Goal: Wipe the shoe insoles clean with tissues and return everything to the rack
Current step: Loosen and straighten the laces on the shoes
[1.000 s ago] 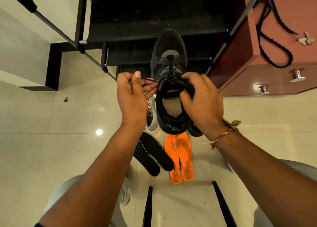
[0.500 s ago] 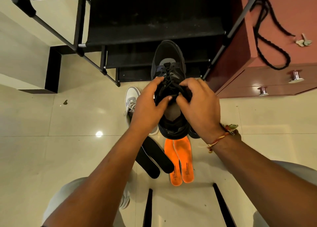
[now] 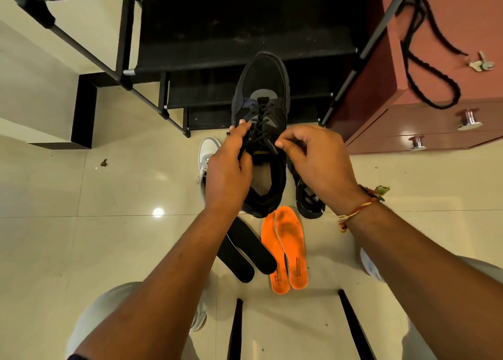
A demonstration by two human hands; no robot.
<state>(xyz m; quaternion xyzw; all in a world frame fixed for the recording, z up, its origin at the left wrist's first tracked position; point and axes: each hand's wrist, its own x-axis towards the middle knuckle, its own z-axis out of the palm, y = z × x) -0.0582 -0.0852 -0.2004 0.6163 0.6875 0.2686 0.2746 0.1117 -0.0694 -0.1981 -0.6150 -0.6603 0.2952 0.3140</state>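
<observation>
Head view, looking down: two bare forearms run up from 7 and 5 o'clock to meet at the centre. The left hand [image 3: 227,174] is curled round the left side of a black shoe [image 3: 261,84], gripping it at the collar with its fingertips up by the laces [image 3: 262,120]. The right hand [image 3: 315,163] pinches a lace end between thumb and forefinger at the shoe's right side, its other fingers curled in. The shoe is held above the floor [image 3: 81,223], toe toward 12 o'clock and heel toward 6, and its opening shows a pale inner bottom.

At 12 o'clock stands the black rack [image 3: 245,51], its dark shelves stepping down toward the shoe's toe. At 2 o'clock is a red-brown cabinet [image 3: 435,125]; its two drawers are closed, and on its top lie a looped black cord [image 3: 424,68] and, at 3 o'clock of the cord, some keys [image 3: 481,64].

On the floor just below the shoe, at 6 o'clock, lie two orange insoles [image 3: 288,248], side by side and overlapping. Two black insoles [image 3: 245,250] lie just beside them at 7 o'clock, partly under the left forearm. A white shoe [image 3: 208,148] shows at 9 o'clock of the left hand, and a second dark shoe [image 3: 309,201] sits under the right wrist. A thread band [image 3: 356,212] circles that wrist.
</observation>
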